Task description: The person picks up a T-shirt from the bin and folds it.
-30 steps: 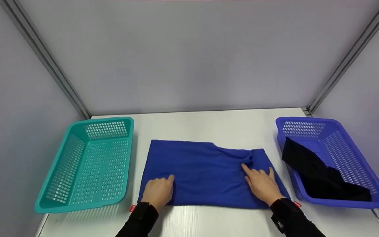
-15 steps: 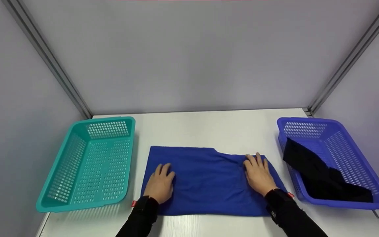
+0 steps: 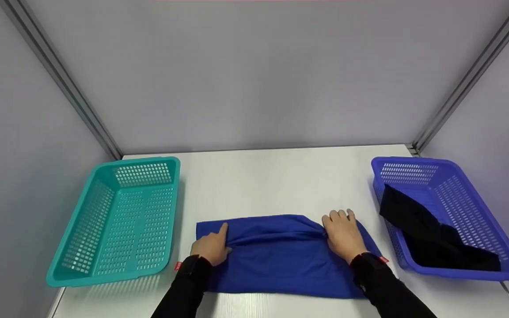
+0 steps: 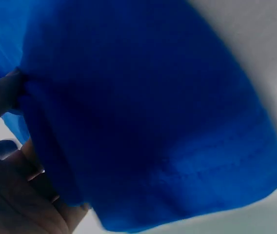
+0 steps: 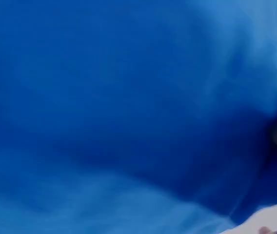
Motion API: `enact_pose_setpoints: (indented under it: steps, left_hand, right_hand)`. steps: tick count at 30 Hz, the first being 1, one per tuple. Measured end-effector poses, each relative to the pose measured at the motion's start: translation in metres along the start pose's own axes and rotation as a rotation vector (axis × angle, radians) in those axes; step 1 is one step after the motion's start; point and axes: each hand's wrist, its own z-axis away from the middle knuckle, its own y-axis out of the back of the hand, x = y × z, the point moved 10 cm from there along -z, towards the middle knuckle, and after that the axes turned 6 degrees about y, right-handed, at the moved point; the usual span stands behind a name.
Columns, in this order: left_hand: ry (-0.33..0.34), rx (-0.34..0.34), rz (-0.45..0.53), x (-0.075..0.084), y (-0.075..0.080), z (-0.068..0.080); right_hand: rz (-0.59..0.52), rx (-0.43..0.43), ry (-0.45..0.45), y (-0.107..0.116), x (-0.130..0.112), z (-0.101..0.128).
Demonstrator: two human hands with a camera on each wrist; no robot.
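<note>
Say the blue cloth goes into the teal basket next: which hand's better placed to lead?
Left, I'd judge. The left hand pinches the blue cloth near its left end, beside the teal basket; the right hand grips toward the other end, nearer the purple basket.

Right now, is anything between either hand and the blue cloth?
Nothing visible. The left hand and the right hand both grip the blue cloth directly. The teal basket and the purple basket, which has black cloth in it, stand off to either side, not in between.
</note>
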Motion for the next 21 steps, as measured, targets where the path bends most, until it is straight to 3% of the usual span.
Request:
enact_pose_setpoints:
  steps: [3, 6, 8, 12, 15, 19, 21]
  left_hand:
    - [-0.002, 0.012, 0.015, 0.000, 0.003, 0.001]
    - [-0.031, 0.069, 0.007, 0.002, 0.008, 0.003]
    - [-0.052, 0.117, -0.009, 0.003, 0.011, 0.004]
    - [-0.095, 0.188, -0.060, 0.006, 0.014, 0.007]
    - [-0.142, 0.241, -0.111, 0.011, 0.016, 0.011]
    - [-0.186, 0.322, -0.138, 0.016, 0.022, 0.015]
    - [-0.187, 0.343, -0.135, 0.016, 0.024, 0.017]
  right_hand:
    - [-0.060, 0.126, 0.185, 0.012, -0.022, 0.006]
    - [-0.090, 0.192, 0.333, 0.021, -0.043, 0.019]
    - [-0.089, 0.180, 0.403, 0.021, -0.057, 0.029]
    - [-0.153, 0.038, 0.476, 0.015, -0.077, 0.048]
    - [-0.275, -0.020, 0.388, 0.019, -0.073, 0.049]
    - [-0.369, 0.002, 0.096, 0.024, -0.043, 0.040]
    - [-0.357, -0.059, -0.012, 0.016, -0.030, 0.040]
